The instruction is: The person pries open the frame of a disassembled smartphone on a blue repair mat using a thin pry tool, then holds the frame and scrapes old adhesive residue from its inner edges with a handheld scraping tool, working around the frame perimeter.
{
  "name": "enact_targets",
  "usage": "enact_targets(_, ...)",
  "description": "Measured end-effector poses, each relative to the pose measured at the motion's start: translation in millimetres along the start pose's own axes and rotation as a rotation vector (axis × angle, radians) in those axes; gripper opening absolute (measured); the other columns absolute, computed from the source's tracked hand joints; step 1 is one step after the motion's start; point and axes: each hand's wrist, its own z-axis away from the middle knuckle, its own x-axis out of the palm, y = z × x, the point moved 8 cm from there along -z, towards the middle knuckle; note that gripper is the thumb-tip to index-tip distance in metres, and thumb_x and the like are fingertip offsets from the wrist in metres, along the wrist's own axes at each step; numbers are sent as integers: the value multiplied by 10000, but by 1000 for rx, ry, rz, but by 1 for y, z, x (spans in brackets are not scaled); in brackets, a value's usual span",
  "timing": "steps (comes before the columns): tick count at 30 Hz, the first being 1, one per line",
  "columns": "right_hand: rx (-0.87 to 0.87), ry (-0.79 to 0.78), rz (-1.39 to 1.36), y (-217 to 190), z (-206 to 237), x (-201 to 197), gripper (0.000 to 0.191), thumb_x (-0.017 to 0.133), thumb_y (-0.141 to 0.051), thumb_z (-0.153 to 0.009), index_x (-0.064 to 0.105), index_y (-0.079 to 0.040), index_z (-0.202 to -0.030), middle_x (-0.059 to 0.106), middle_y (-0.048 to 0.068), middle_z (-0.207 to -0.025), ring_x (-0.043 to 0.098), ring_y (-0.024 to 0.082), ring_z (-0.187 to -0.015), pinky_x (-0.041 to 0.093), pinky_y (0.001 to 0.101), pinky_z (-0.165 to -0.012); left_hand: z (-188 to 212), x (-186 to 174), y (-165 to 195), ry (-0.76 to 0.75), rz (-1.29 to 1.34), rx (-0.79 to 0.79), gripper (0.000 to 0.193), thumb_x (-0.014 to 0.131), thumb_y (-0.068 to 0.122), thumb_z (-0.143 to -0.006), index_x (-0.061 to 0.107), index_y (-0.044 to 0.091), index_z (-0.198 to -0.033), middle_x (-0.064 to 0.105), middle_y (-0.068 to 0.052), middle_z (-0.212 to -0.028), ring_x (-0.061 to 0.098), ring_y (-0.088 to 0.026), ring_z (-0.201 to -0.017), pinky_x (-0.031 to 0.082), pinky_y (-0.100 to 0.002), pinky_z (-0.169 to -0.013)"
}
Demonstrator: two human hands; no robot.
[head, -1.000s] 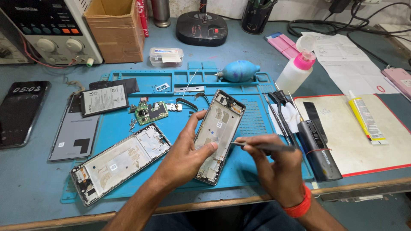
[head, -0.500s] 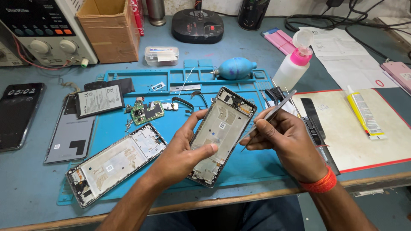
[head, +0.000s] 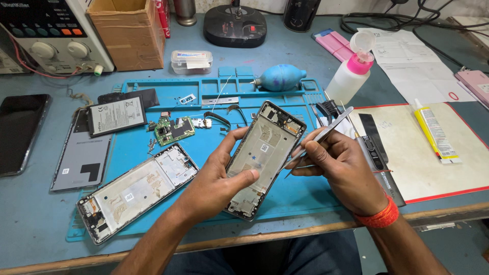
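Clearly, the left hand [head: 216, 183] was clamped on a stripped phone frame [head: 265, 158], thumb pressed across its lower face and fingers wrapped behind its left edge, holding it tilted above the blue work mat [head: 214, 142] that lay on the desk [head: 30, 224]. Just beside it, the right hand [head: 344, 170] was closed around a pair of metal tweezers [head: 326, 133], fingers pinched together on the shaft; the tips pointed down toward the frame's right edge, though whether they touched it could not be told. A red band [head: 379, 216] circled that wrist. Left of the left hand, a second opened phone body [head: 137, 191] rested flat on the mat, and beyond it, farther from the person, lay a small green circuit board [head: 173, 130] and a battery [head: 117, 116]. Well to the left of those sat a grey back cover [head: 81, 158] and a dark phone [head: 20, 132]. Beyond the held frame a blue air blower [head: 280, 77] lay on the mat, and near the right hand's far side stood a white bottle with a pink pump top [head: 351, 76]. To the right of that hand, a yellow glue tube [head: 433, 131] lay on a cream pad [head: 423, 168].
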Motion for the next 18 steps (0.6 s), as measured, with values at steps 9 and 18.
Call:
enact_targets(9, -54, -21, -146, -5, 3, -2, 213, 569, -210, -1045, 616, -11, -1105, 739, 121, -1006, 764, 228, -932, 649, 400, -798, 9, 9, 29, -32, 18, 256, 618, 588, 24, -955, 343, 118, -1514, 707, -175, -1268, 685, -219, -1182, 572, -373, -958)
enact_targets(18, -125, -46, -235, -6, 1, -1, 199, 546, -198, -1076, 605, -10, -1105, 726, 140, -1031, 753, 248, -977, 639, 446, -876, 12, 10, 34, 16, -98, 300, 606, 571, 19, -972, 334, 125, -1519, 742, -186, -1256, 696, -232, -1198, 550, -407, -994)
